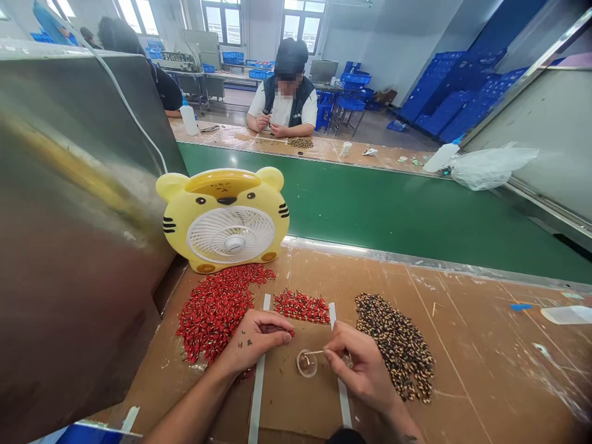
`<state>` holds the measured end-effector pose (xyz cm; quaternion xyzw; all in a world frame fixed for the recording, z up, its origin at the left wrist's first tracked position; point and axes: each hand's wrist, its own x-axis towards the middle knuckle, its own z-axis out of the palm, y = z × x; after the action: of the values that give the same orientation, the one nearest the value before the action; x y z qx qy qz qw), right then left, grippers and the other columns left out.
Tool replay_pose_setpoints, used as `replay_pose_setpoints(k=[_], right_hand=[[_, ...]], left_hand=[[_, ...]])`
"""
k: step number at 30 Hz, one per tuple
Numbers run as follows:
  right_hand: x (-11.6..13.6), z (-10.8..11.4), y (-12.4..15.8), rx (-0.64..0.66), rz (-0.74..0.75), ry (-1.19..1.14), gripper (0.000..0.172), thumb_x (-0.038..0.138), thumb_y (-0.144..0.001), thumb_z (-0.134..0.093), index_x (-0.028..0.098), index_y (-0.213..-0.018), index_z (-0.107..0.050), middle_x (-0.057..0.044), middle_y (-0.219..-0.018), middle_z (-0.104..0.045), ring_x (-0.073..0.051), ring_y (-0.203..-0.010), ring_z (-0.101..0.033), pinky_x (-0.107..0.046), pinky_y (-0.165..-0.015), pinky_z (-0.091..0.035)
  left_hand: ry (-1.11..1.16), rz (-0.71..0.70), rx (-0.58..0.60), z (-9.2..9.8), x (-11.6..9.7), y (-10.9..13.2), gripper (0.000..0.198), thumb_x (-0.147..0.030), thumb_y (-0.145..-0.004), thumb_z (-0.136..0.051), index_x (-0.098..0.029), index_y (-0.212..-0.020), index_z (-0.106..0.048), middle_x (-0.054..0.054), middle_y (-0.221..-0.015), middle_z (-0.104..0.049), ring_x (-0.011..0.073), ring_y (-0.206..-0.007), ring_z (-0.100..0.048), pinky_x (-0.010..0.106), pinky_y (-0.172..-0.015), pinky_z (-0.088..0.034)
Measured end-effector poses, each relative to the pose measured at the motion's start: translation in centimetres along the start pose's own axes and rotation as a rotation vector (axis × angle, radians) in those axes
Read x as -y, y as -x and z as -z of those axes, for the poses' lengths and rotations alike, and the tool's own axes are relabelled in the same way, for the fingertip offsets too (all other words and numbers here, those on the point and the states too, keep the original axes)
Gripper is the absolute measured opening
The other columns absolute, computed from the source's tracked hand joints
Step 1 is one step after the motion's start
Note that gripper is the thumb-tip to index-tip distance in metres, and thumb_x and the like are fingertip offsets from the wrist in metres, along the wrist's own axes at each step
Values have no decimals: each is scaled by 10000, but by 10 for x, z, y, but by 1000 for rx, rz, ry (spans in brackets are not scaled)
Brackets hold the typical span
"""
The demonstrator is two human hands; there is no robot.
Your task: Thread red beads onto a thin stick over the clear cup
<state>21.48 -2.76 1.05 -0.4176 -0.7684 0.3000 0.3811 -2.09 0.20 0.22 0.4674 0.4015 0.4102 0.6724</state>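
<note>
My left hand is closed in a pinch on a small red piece, of which only the end shows at the fingertips. Between the fingers of my right hand is a thin pale stick, its tip at a small round clear dish. The dish sits on a brown cardboard sheet edged by two white tape strips. Just beyond it lies a patch of small red pieces. A larger red pile spreads by my left hand, and a pile of black-and-gold pieces is right of my right hand.
A yellow animal-faced fan stands behind the red pile. Past it runs a green conveyor belt. A metal housing borders the left. Across the belt a person handles small parts. A white bottle lies at right.
</note>
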Motion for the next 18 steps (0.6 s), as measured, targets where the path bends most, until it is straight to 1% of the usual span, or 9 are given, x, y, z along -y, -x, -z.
replay_pose_setpoints(k=[3, 5, 8, 14, 18], right_hand=[[2, -2, -3, -165, -70, -121, 208, 214, -901, -574, 196, -694, -583, 20, -614, -489, -138, -574, -455, -262, -545, -334], [2, -6, -5, -224, -98, -174, 212, 225, -902, -580, 197, -692, -587, 21, -617, -477, -141, -580, -447, -266, -548, -333], [3, -10, -7, -231, -109, -197, 204, 228, -900, -587, 196, -698, -594, 20, -621, -477, -144, -587, -445, -270, -555, -331], [3, -13, -9, -200, -113, -149, 213, 228, -897, -594, 188, -687, -599, 17, -618, -485, -140, -578, -455, -269, -552, -332], [5, -15, -11, -187, -99, -112, 207, 223, -894, -596, 185, -691, -606, 20, -612, -489, -133, -565, -461, -261, -546, -338]], left_hand=[[-10, 23, 13, -3, 0, 0, 121, -190, -667, -795, -147, -779, -812, 78, -790, -767, 168, -708, -654, 252, -678, -499], [-14, 28, 17, -4, -1, 0, 122, -190, -673, -792, -148, -785, -812, 76, -796, -770, 159, -687, -653, 246, -666, -497], [-22, 29, 17, -4, -2, 0, 117, -186, -673, -788, -144, -780, -811, 78, -806, -774, 163, -709, -661, 242, -678, -497], [-26, 56, 27, -6, -4, 1, 111, -183, -675, -776, -133, -769, -805, 71, -762, -766, 151, -664, -647, 235, -650, -490], [-43, 48, 34, -6, -2, 1, 112, -183, -681, -773, -135, -776, -806, 70, -761, -766, 152, -676, -649, 231, -654, -485]])
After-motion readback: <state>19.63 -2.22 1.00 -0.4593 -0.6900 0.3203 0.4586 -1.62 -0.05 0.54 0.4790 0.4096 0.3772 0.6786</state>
